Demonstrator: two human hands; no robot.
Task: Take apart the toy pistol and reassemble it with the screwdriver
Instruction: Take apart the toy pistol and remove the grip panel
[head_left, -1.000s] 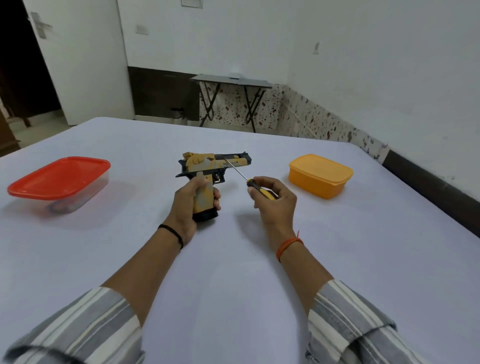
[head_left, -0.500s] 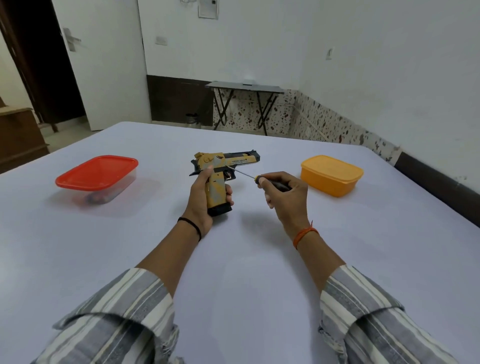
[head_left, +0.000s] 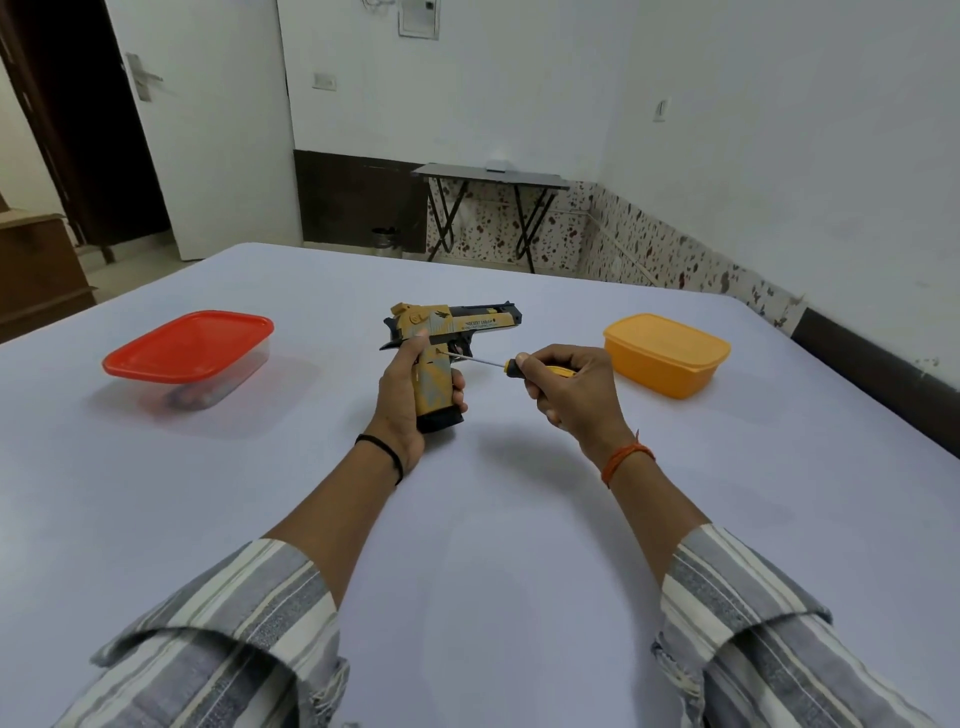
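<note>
A yellow and black toy pistol (head_left: 457, 325) stands upright on its grip base at the middle of the table, barrel pointing right. My left hand (head_left: 402, 400) is wrapped around its grip from the left. My right hand (head_left: 571, 387) holds a screwdriver (head_left: 511, 365) with a yellow and black handle. Its thin metal shaft runs left, and the tip touches the upper part of the pistol's grip, just below the trigger guard.
A clear box with a red lid (head_left: 189, 348) sits on the left of the lilac table (head_left: 467, 519), holding some small items. An orange lidded box (head_left: 665, 353) sits on the right. A folding side table (head_left: 488, 179) stands by the far wall.
The screwdriver tip has come down from the slide to the top of the grip, and the shaft now lies nearly level. The camera view has tilted up.
</note>
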